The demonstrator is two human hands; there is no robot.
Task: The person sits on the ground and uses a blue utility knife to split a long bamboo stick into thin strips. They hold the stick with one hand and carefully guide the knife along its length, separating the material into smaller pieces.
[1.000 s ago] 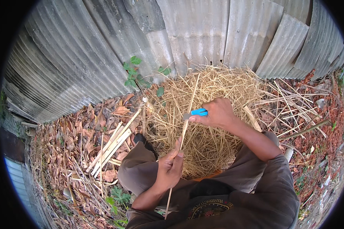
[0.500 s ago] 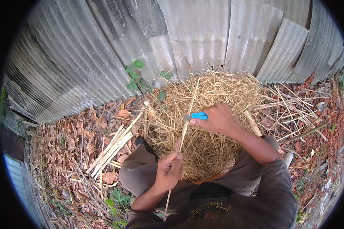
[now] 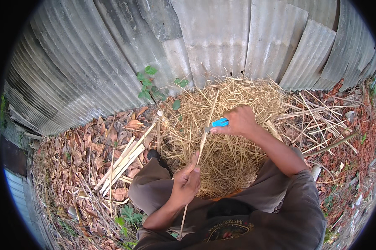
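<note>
left hand (image 3: 185, 184) grips strip (image 3: 202, 146); right hand (image 3: 240, 121) grips knife (image 3: 219, 122) beyond left fingers (image 3: 195, 158), where a slip could cut them.

Knife handle (image 3: 220, 122): plastic, smooth, faintly glossy. Knife blade (image 3: 207, 129): metal, grey and dull. Held strip (image 3: 203, 144): wood or bamboo, which of the two I cannot tell from here; matt, pale. Shavings (image 3: 233, 168): dry, woody-looking, matt singly, rough and bristly as a heap. Split sticks (image 3: 123, 165): woody, matt. Wall sheets (image 3: 217, 39): corrugated, apparently metal, weathered to a matt, stained finish. Fallen leaves (image 3: 77, 152): dry, papery, crinkled. Shirt (image 3: 284, 223): cloth, matt, bearing a print. Trousers (image 3: 148, 181): cloth, matt, softly creased.
</note>
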